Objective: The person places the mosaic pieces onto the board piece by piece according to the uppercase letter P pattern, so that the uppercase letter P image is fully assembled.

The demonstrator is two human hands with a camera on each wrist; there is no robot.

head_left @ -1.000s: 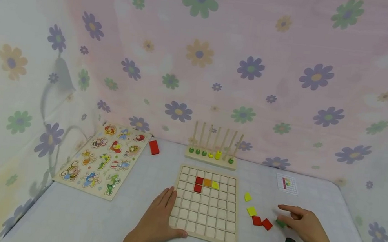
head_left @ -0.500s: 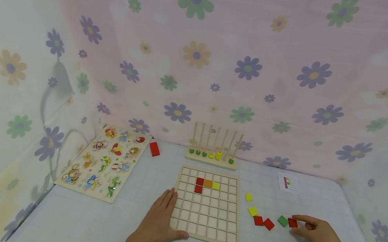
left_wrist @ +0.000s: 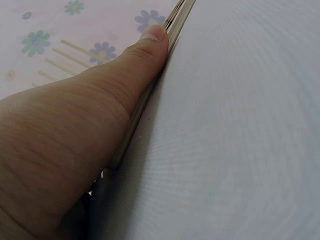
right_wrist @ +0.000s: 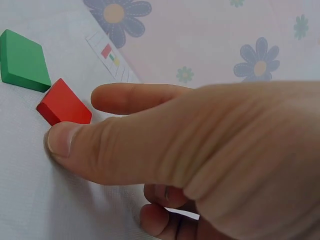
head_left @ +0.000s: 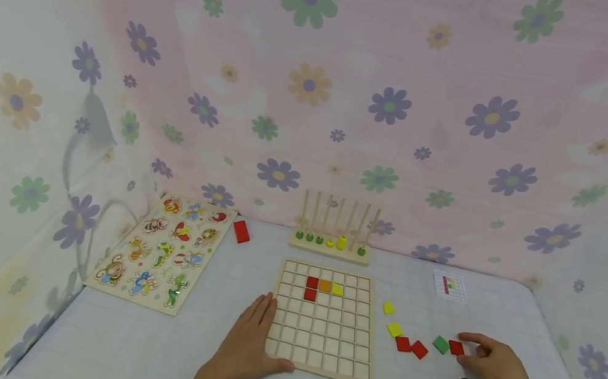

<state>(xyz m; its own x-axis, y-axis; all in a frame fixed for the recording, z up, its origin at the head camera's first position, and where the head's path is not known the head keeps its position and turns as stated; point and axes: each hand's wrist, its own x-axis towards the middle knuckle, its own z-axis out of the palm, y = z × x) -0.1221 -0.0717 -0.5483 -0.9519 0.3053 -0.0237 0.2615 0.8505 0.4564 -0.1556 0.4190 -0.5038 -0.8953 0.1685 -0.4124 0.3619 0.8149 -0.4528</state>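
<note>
A wooden grid board [head_left: 321,339] lies in the middle of the table; two red tiles [head_left: 311,288], an orange one and a yellow one sit in its upper cells. My left hand [head_left: 266,334] lies flat on the board's near left corner, its thumb [left_wrist: 150,42] running along the board's edge [left_wrist: 176,22]. To the right, my right hand [head_left: 470,345] pinches a loose red tile [head_left: 455,347] that lies on the table, with the thumb [right_wrist: 60,140] at its near side and the index finger [right_wrist: 130,97] behind it. A green tile [head_left: 440,344] [right_wrist: 22,60] lies just left of it.
Two more red tiles [head_left: 411,347] and two yellow tiles [head_left: 394,330] lie between the board and my right hand. A pattern card [head_left: 449,287] sits at the back right. A peg rack [head_left: 331,245], a red block [head_left: 241,231] and an animal puzzle [head_left: 164,249] lie further back and left.
My right hand has drawn back to the right, uncovering the green and red tiles, and settled on the red tile. My left hand has stayed on the board.
</note>
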